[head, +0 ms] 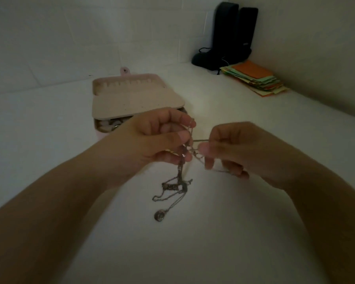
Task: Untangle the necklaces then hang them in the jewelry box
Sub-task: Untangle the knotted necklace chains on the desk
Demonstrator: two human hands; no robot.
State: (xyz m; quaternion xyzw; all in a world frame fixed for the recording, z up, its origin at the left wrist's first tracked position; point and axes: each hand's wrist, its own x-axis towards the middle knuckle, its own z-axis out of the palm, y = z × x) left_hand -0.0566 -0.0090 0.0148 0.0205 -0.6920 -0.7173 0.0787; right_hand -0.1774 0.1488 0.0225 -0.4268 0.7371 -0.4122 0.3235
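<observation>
Both hands — left (pixel 154 138), right (pixel 232 148) — pinch tangled necklaces (pixel 178 181).

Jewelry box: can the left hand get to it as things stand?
Probably not yet. The jewelry box lies open just beyond the left hand, path bare, but both hands pinch the tangled necklaces.

Two hands (pixel 158 138) (pixel 234 148), one jewelry box (pixel 135 99), two speakers (pixel 225 33) (black)
</observation>
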